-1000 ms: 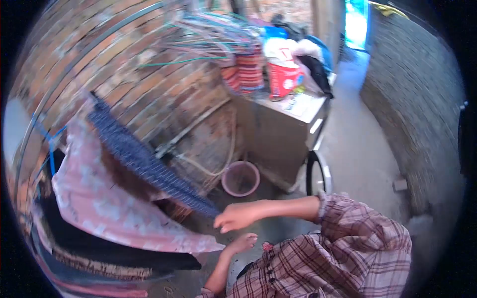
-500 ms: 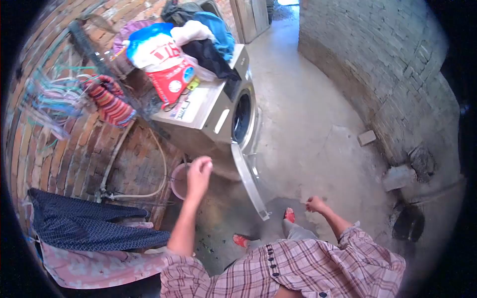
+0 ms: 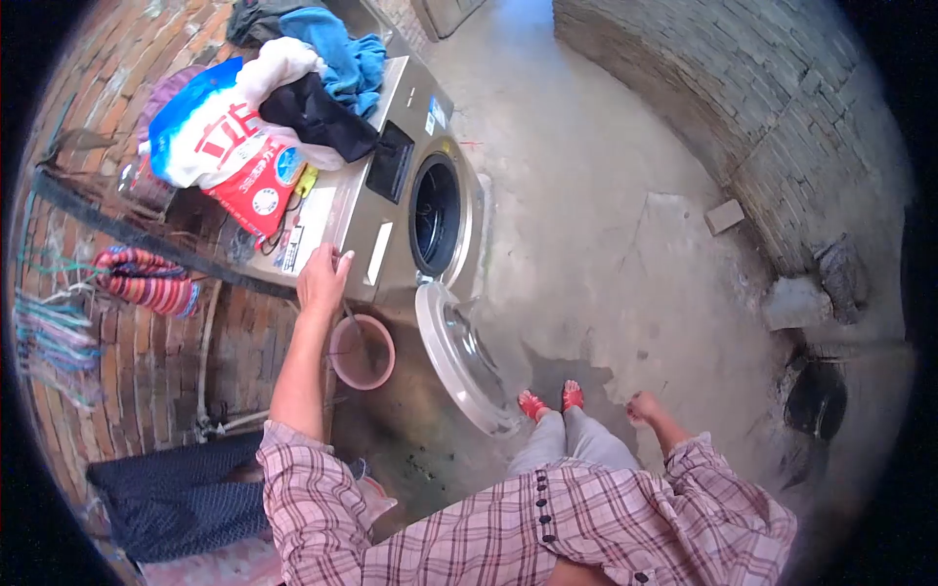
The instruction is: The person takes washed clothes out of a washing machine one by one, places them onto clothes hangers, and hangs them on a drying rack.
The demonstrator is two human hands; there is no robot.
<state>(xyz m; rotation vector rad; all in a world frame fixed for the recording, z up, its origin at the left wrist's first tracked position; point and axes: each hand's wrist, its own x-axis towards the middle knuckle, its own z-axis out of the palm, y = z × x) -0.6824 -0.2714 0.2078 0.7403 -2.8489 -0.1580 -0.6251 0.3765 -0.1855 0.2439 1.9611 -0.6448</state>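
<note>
My left hand is at the front edge of a washing machine, by its near left corner. Its thumb stands apart from the fingers and nothing shows between them; whether it touches the machine I cannot tell. The round door hangs wide open, baring the dark drum. On top lie a red, white and blue detergent bag, a black cloth, a white cloth and a blue garment. My right hand hangs low on the right, fingers curled, with nothing visible in it.
Below my left hand a pink bucket stands on the floor. Striped knitwear and hangers hang along the brick wall. Dark patterned cloth hangs lower left. A brick and a block lie along the right wall.
My left hand has moved left and up to the washing machine's front edge. The view has shifted closer to the machine, and my feet now stand side by side. My right hand stays low.
</note>
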